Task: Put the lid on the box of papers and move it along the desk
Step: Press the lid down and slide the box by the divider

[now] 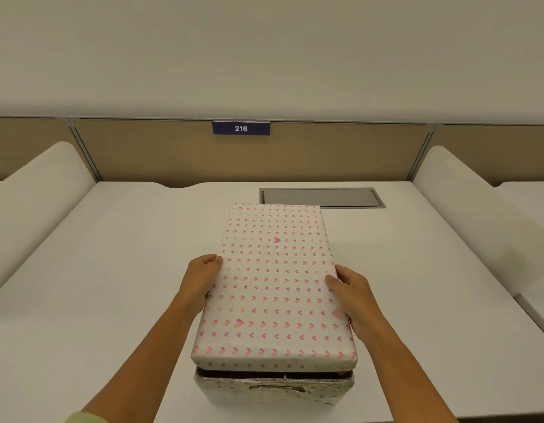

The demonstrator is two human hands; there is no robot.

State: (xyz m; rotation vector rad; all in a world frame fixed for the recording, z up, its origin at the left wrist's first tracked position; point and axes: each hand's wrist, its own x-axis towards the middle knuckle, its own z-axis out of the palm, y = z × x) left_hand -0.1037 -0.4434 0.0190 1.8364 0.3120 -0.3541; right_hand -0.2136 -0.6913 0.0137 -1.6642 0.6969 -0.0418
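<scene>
Boxes: one box point(275, 389), rectangular, wrapped in shiny paper with faint hearts; only its near end shows, with a dark gap under the lid rim.
Lids: one lid point(273, 288), a long rectangle covered in white paper printed with rows of small pink hearts, a few larger ones among them; it sits on top of the box.
Place: the box stands on the counter point(112, 270), near the front edge and roughly midway across.
Hands: two, bare. The left hand point(200, 282) presses flat against the lid's left long side, fingers curled at the edge. The right hand point(353, 297) clasps the lid's right long side, thumb on top.
Counter: one, smooth, off-white, with one grey rectangular hatch point(321, 197) set flush just behind the lid.
Dividers: two rounded white side panels; one tan back panel point(161, 151) bearing one blue plate point(241, 128) reading 216.
</scene>
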